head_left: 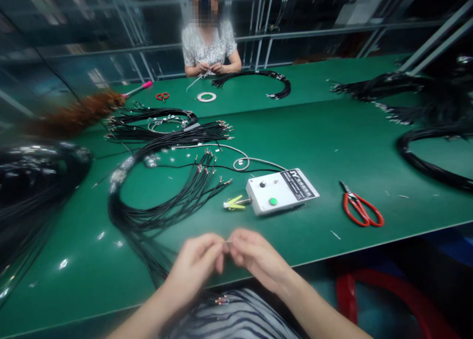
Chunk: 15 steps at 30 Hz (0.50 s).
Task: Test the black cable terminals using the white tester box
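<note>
My left hand [195,265] and my right hand [254,255] meet fingertip to fingertip just above the near edge of the green table [325,142]. Both are pinched closed on a thin wire end [227,242] between them. More black wires with metal tips [221,299] lie in my lap below the hands. A large loop of black wires with copper ends [173,201] lies on the table just ahead and left of my hands. A white test box [281,191] with a green button sits ahead, with yellow clips [234,203] at its left side.
Red-handled scissors [360,208] lie right of the box. More black wire bundles [424,97] fill the right and far left. A person [209,43] sits across the table handling wires, near a tape ring [206,97] and small red scissors [162,96]. A red stool [399,294] stands lower right.
</note>
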{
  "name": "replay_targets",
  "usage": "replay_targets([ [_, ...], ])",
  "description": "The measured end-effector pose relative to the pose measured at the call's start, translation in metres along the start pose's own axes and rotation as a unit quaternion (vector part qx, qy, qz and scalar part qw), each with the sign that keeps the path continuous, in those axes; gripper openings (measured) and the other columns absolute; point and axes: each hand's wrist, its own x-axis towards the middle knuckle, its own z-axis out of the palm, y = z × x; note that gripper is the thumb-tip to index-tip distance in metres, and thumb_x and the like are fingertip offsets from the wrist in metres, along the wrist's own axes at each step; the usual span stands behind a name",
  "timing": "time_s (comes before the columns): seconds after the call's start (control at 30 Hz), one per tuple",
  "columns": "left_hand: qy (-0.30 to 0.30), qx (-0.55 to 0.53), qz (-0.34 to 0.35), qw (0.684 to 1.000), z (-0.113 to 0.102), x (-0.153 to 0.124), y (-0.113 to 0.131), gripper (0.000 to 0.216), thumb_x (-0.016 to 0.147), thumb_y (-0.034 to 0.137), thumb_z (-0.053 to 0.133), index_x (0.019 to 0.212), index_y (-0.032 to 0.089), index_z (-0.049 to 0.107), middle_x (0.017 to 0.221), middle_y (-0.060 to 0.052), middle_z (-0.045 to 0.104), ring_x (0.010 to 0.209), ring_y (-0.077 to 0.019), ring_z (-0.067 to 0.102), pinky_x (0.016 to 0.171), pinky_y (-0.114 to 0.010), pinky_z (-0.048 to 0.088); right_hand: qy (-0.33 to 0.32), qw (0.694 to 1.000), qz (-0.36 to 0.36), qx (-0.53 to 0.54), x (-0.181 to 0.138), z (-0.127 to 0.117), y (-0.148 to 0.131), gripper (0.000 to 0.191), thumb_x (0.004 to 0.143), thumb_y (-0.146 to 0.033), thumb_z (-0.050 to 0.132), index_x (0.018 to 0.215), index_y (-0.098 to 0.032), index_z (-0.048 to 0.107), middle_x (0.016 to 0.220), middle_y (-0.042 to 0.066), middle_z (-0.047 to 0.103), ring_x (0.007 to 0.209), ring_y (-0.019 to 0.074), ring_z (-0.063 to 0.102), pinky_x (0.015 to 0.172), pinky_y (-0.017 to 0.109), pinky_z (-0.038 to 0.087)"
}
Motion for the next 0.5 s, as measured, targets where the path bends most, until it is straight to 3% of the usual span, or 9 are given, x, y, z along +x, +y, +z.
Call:
replay_targets([
  [0.27,0.021,-0.047,-0.026,0.998,0.004,0.005,0.002,0.043,0.090,0.054,0.055,0.075,0.013,0.059,0.055,0.002,0.055,0.043,-0.0058,0.034,0.043,-0.019,0.021,0.084,0.978,-0.134,-0.136,-0.002,0.004,-0.002,0.029,0.075,-0.043,0.080,0.084,-0.017,0.071,0.073,0.000,0.066,0.059,0.0085,0.052,0.061,0.022,0.043],
  [0.5,0.013,-0.022,-0.018,1.000,0.009,0.014,-0.024,0.055,0.086,0.068,0.050,0.078,0.015,0.059,0.053,0.002,0.052,0.040,-0.0065,0.031,0.041,-0.021,0.021,0.095,0.965,-0.162,-0.183,0.003,0.007,-0.003,0.036,0.072,-0.050,0.080,0.076,-0.017,0.068,0.067,0.001,0.065,0.062,0.0118,0.056,0.063,0.024,0.046],
])
